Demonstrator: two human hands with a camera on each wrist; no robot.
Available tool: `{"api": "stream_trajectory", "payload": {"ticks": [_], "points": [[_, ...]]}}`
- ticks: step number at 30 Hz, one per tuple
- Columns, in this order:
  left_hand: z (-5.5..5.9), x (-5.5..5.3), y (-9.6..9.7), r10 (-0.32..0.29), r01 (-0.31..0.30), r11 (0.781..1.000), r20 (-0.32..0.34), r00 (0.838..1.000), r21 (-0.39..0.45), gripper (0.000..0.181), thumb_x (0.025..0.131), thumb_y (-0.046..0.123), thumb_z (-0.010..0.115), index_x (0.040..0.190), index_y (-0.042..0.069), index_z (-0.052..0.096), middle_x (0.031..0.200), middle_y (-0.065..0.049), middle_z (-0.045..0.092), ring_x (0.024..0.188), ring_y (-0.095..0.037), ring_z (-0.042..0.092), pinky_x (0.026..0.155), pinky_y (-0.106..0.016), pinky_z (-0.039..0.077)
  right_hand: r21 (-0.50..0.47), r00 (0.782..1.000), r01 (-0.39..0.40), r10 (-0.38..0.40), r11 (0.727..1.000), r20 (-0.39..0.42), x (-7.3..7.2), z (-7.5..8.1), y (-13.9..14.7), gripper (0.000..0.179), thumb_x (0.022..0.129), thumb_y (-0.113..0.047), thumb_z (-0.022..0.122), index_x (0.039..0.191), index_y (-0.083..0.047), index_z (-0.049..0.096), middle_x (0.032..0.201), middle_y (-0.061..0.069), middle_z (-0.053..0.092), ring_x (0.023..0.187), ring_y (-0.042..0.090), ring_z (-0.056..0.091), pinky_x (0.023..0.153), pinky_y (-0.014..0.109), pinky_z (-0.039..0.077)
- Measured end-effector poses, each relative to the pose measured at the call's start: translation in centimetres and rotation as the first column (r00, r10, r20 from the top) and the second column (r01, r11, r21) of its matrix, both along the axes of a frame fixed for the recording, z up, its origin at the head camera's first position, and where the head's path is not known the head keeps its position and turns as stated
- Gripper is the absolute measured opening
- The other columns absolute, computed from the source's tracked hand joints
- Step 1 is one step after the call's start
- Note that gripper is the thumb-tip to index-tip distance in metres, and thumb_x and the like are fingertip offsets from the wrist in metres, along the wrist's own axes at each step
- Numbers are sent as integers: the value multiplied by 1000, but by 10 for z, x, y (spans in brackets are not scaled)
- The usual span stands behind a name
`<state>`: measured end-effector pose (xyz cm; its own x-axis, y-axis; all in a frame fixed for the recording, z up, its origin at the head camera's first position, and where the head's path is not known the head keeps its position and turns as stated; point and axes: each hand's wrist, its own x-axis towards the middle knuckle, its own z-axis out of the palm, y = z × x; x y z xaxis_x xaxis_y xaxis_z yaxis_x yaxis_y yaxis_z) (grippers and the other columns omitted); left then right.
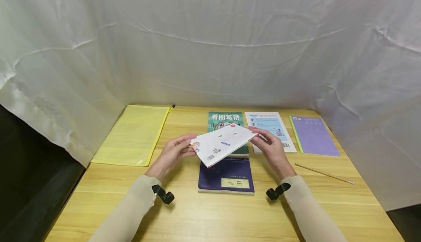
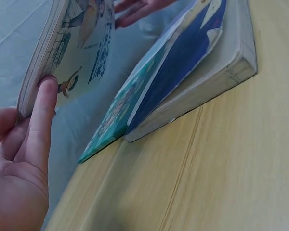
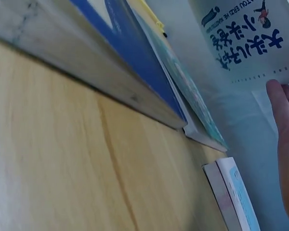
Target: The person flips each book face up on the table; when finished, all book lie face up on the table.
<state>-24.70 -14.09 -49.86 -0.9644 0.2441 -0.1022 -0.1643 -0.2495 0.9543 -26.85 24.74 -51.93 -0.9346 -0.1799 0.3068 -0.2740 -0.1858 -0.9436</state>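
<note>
"Where is that white book [image 1: 219, 145] sitting?"

"It's hanging around the middle of the frame, raised off the table [image 1: 230, 218], over the green book [image 1: 227, 117] and the dark blue book [image 1: 213, 178]. From here it's looking clear of both."

"And what are the fingers doing?"

"On the left hand [image 1: 172, 152] they're pinching the book's left end, thumb against one face and the others against the opposite one. On the right hand [image 1: 271, 148] they're pinching the right-hand corner, so both ends are getting support."

"Which side is facing up?"

"The one with the small pictures and the square code. The big lettering is facing down; the right wrist view is showing it."

"How would you be handling it?"

"I'd be sharing the weight evenly, because the book is slanting, with one corner pointing toward the bottom of the frame. I'd also be gripping cover and pages together; otherwise, I'm guessing, the loose leaves would be fanning out."

"Anything to be minding underneath?"

"Yes, the blue book's cover is curling up at its edge, so I'd be holding the white one well above that. The pencil [image 1: 323, 173] and the purple notebook [image 1: 315, 136], at the right of the frame, are lying well apart from the hands."
</note>
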Motion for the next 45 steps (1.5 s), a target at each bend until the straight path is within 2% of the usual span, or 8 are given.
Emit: {"api": "stream_trajectory", "payload": {"ticks": [6, 12, 19, 25, 29, 35, 38, 45], "points": [[2, 1, 6, 33, -33, 999, 10, 999, 3, 43, 114, 4, 51, 155, -10, 51, 116, -7, 79, 91, -15, 82, 89, -31, 69, -47, 999, 26, -27, 999, -21, 0, 3, -5, 22, 107, 0, 64, 129, 4, 66, 144, 3, 68, 148, 17, 55, 113, 30, 57], [4, 2, 12, 65, -65, 996, 5, 998, 55, 44, 113, 3, 54, 156, -9, 51, 128, -9, 74, 105, -14, 78, 98, -29, 67, -116, 999, 41, -44, 992, -25, -1, 1, -8, 17, 107, 3, 63, 124, 1, 68, 140, 4, 68, 132, 15, 68, 112, 31, 58], [1, 3, 14, 95, -76, 983, -106, 990, 168, 42, 112, 3, 57, 150, -15, 54, 153, -24, 60, 125, -18, 72, 114, -35, 59, -212, 999, 46, -48, 976, -4, -1, -2, -8, 19, 108, 6, 60, 121, -3, 71, 134, 6, 70, 125, 15, 73, 112, 34, 57], [2, 7, 15, 109, -65, 986, -288, 951, 156, 41, 111, 4, 59, 146, -18, 54, 157, -21, 61, 127, -18, 72, 116, -41, 57, -224, 999, 41, -45, 974, -9, -1, -2, -8, 19, 108, 5, 59, 118, -6, 71, 126, 6, 75, 120, 18, 77, 110, 37, 59], [4, 8, 17, 92, -64, 994, -404, 910, 83, 40, 111, 5, 60, 145, -16, 58, 151, -18, 67, 120, -17, 76, 111, -41, 60, -213, 996, 81, -84, 974, -4, -1, 1, -9, 16, 109, 2, 60, 118, -5, 71, 122, 6, 75, 115, 17, 78, 108, 38, 60], [5, 9, 21, 70, -92, 996, -530, 845, -15, 35, 111, 1, 59, 141, -16, 62, 143, -24, 70, 113, -14, 79, 103, -39, 64, -170, 984, 175, -179, 970, -8, -4, 5, -10, 23, 109, -4, 63, 129, 9, 65, 116, 3, 75, 104, 14, 79, 102, 36, 65], [4, 9, 23, 76, -101, 995, -542, 837, -16, 35, 112, 1, 57, 142, -15, 62, 145, -29, 67, 113, -13, 78, 103, -39, 64, -127, 973, 228, -231, 965, -9, -5, 6, -12, 29, 109, -6, 65, 133, 10, 65, 113, 1, 76, 98, 13, 80, 99, 35, 66], [4, 9, 27, 105, -137, 990, -523, 845, -23, 38, 112, 5, 58, 146, -13, 60, 137, -41, 65, 106, -12, 80, 100, -38, 66, -61, 957, 291, -290, 955, 16, -3, 10, -13, 42, 109, -15, 67, 147, 3, 65, 120, -3, 78, 104, 10, 79, 97, 29, 66]]}}
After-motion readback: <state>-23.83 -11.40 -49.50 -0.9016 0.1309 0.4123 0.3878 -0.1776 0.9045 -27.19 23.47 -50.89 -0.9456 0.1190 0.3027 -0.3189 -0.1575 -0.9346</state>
